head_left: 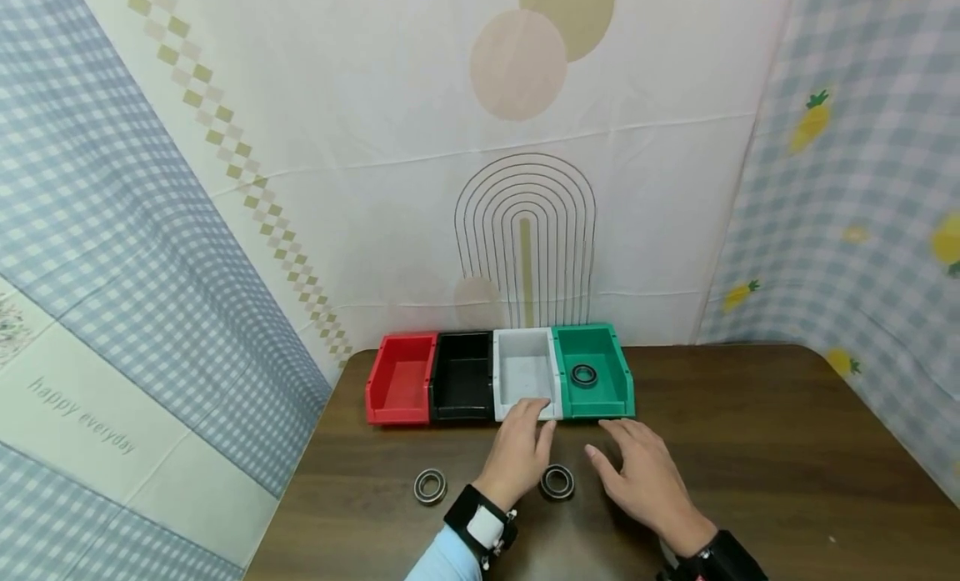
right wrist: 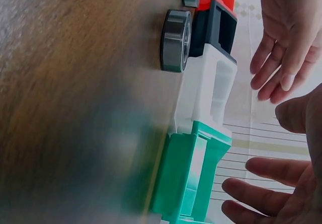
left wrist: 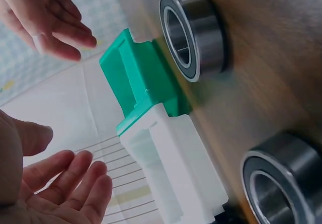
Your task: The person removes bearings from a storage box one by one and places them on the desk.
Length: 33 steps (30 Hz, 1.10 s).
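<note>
My left hand (head_left: 517, 449) hovers in front of the white bin (head_left: 525, 373), its fingers relaxed and holding nothing. To its right, my right hand (head_left: 643, 474) is held over the table before the green bin (head_left: 595, 368), fingers loosely spread and nothing in them. One metal ball bearing (head_left: 557, 483) lies on the table between the two hands. Another bearing (head_left: 430, 487) lies to the left of my left wrist. A third bearing (head_left: 584, 375) rests inside the green bin. In the left wrist view, both table bearings show dark seals and shiny outer rings.
A red bin (head_left: 401, 381) and a black bin (head_left: 462, 377) continue the row leftward, touching the white one. The bins stand along the back of the brown wooden table (head_left: 750, 448), against a printed cloth (head_left: 375, 231). Checked cloths hang on both sides.
</note>
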Motion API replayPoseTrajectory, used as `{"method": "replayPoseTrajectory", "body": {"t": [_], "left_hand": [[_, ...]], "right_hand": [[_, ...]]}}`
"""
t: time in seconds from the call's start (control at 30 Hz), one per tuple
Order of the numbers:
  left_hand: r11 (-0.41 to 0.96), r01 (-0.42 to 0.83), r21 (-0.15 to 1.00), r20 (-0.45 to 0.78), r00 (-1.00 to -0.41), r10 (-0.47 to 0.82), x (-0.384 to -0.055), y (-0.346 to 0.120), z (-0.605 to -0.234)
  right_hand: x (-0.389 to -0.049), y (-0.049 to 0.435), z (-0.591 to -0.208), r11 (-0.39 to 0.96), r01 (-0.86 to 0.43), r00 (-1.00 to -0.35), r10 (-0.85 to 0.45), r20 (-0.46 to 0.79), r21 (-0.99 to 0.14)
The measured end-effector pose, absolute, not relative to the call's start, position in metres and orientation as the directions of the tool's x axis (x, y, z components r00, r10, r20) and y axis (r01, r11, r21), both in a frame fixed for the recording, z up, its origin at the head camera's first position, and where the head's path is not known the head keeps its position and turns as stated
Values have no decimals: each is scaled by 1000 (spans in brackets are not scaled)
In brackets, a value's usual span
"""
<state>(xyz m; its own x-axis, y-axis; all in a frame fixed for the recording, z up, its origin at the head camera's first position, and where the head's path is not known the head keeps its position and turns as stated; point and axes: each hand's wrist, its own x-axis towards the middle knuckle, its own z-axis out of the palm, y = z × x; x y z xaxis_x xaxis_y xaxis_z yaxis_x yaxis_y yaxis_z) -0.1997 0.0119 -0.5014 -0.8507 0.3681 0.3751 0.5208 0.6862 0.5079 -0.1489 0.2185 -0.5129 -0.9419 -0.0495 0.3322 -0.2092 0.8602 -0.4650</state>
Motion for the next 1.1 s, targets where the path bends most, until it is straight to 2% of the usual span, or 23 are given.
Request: {"method": "replayPoseTrajectory", "body": {"t": [0.17, 0.4, 0.6, 0.77, 1.1], "left_hand": [[671, 534, 514, 390, -843, 371, -211, 18, -501], [629, 486, 607, 307, -873, 379, -224, 25, -499], [627, 472, 620, 309, -881, 358, -238, 32, -502], [634, 438, 638, 263, -897, 355, -247, 36, -509], [712, 442, 545, 263, -897, 356, -269, 55, -515]], "right_hand": [[-146, 221, -512, 861, -189, -947, -33, 319, -472], [-145, 226, -512, 863, -181, -952, -32, 305, -472], [-145, 228, -513, 864, -189, -947, -35, 319, -467], [-146, 227, -513, 866, -185, -949, -35, 315, -464], [-143, 225, -517, 868, -176, -952, -29, 305, -465]]}}
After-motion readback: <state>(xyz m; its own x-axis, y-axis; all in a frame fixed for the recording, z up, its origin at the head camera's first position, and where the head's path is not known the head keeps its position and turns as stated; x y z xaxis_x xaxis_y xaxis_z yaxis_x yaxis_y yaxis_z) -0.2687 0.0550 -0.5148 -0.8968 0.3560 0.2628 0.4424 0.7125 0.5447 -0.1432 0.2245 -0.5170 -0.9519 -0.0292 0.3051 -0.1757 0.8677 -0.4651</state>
